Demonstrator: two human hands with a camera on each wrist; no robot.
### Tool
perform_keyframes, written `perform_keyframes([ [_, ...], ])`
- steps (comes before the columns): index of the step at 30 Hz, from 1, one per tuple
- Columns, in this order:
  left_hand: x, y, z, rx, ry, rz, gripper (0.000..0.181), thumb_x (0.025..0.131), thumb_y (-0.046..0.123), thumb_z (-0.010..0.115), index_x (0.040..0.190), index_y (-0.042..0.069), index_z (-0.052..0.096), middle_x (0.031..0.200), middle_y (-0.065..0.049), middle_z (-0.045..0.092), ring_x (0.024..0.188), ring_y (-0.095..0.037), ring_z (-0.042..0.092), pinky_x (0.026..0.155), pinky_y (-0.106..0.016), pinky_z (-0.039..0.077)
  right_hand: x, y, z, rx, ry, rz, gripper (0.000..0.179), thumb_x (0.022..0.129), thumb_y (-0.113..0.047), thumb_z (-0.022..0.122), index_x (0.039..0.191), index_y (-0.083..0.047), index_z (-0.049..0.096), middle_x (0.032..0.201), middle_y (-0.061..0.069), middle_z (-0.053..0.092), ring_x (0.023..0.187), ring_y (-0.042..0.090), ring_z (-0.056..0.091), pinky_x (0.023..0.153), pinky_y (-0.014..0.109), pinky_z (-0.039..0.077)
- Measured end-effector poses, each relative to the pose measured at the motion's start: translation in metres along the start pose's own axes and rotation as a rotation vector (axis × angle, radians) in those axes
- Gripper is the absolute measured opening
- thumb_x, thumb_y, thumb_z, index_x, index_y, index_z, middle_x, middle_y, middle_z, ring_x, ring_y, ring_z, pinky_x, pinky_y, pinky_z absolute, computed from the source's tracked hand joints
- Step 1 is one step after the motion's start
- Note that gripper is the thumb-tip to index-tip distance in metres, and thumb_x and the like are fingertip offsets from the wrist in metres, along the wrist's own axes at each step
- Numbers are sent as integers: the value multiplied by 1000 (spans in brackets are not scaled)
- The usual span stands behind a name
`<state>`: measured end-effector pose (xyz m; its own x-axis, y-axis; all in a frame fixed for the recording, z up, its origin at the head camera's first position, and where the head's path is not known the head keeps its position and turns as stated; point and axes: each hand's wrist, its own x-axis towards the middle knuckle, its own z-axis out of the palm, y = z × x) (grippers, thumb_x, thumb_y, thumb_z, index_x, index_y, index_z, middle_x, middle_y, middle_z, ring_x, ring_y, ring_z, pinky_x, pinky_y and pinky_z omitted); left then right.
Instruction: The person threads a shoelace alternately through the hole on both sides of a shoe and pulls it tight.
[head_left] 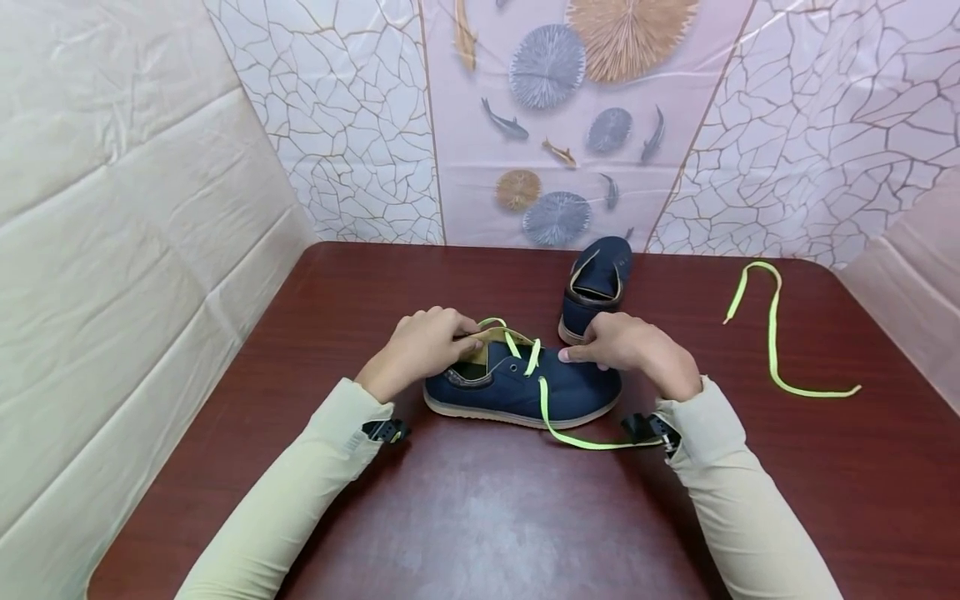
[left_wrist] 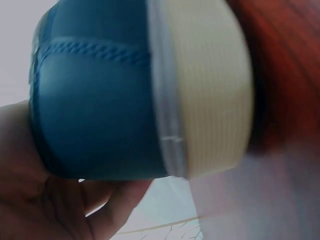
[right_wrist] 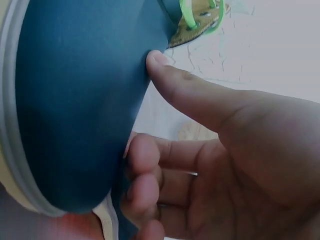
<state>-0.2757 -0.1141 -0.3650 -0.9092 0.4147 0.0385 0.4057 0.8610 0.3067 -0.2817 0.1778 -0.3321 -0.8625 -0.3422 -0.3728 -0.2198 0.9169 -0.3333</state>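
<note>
A navy blue shoe [head_left: 517, 387] with a pale sole lies sideways in front of me, toe to the right. Its neon green lace [head_left: 547, 408] runs through a few eyelets, and one end trails over the table to the right wrist. My left hand [head_left: 423, 346] holds the shoe at the heel end, thumb at the opening and fingers on the far side. At the toe is my right hand [head_left: 637, 346], its thumb pressing the upper and its other fingers curled at the far side. The left wrist view shows the stitched heel [left_wrist: 100, 110] up close; the right one, the toe [right_wrist: 75, 110].
Behind the right hand stands a second navy shoe [head_left: 600, 275] with no lace in it, its toe toward the back wall. A loose neon green lace [head_left: 774, 333] lies bent on the right of the dark red table [head_left: 480, 533]. Patterned sheets [head_left: 360, 117] enclose the table.
</note>
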Motion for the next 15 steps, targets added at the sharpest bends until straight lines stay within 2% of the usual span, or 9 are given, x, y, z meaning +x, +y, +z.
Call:
perform_keyframes([
  [4,0,4,7,10,68,-23,14,104,36,69,107,29,81,85,7,70,77,-16,62,61,-38,45,-2,4,-1,-13,15,46,50,100,-55,67,79,-10,72,74,4,64,73,21,59,67,36,44],
  [8,1,5,10,-4,95,-51,15,104,36,69,112,31,80,86,8,69,79,-17,63,63,-40,47,-3,3,-1,-13,23,44,47,101,-53,66,84,-10,72,76,4,65,76,22,62,69,38,46],
  [10,2,5,11,-39,80,-55,13,104,35,69,109,29,79,82,7,67,77,-17,62,64,-39,46,-3,3,-1,-16,25,38,46,102,-52,66,87,-9,73,78,5,66,77,22,63,69,38,47],
  [15,5,1,10,-236,-13,-27,14,106,28,67,102,20,77,73,5,60,66,-14,53,62,-31,41,-4,3,-4,-23,25,0,44,103,-49,65,93,-7,75,78,6,67,76,22,62,69,37,47],
])
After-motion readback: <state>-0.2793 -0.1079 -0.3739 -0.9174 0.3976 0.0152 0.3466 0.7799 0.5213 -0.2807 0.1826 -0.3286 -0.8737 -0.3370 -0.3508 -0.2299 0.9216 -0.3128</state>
